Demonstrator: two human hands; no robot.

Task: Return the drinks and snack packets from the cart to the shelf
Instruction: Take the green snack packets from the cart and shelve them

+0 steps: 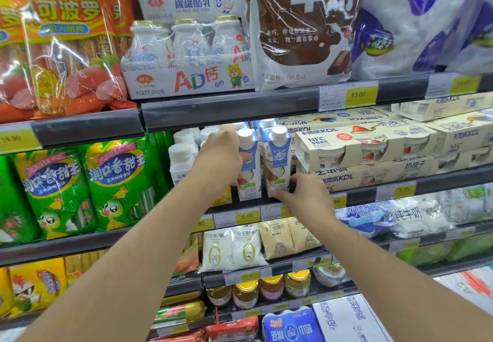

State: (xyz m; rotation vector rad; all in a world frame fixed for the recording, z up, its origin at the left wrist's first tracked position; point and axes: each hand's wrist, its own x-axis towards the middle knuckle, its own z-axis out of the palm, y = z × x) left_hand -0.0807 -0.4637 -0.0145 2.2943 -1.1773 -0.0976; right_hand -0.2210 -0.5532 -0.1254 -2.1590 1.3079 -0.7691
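**Two coconut-drink cartons held at the shelf front**

Two blue-and-white drink cartons with white screw caps stand upright side by side at the front edge of the middle shelf (240,207). The left carton (249,165) is gripped by the left hand (220,155), fingers wrapped round its side and thumb across its face. The right carton (277,163) has the right hand (306,197) closed round its lower corner, fingertips pressed to its base.

Just left of the cartons, and partly hidden by the left hand, stand white-capped bottles (182,155). Tight against the right carton sit stacked cream yogurt multipacks (365,147), leaving little room on that side. The dark rail of the shelf above (229,112) hangs close over the caps, carrying a yellow 13.00 price tag (358,95). Further left hang green corn-sausage packets (114,181). Below, behind both forearms, are white milk pouches (229,248) and yellow-lidded jars (245,293).
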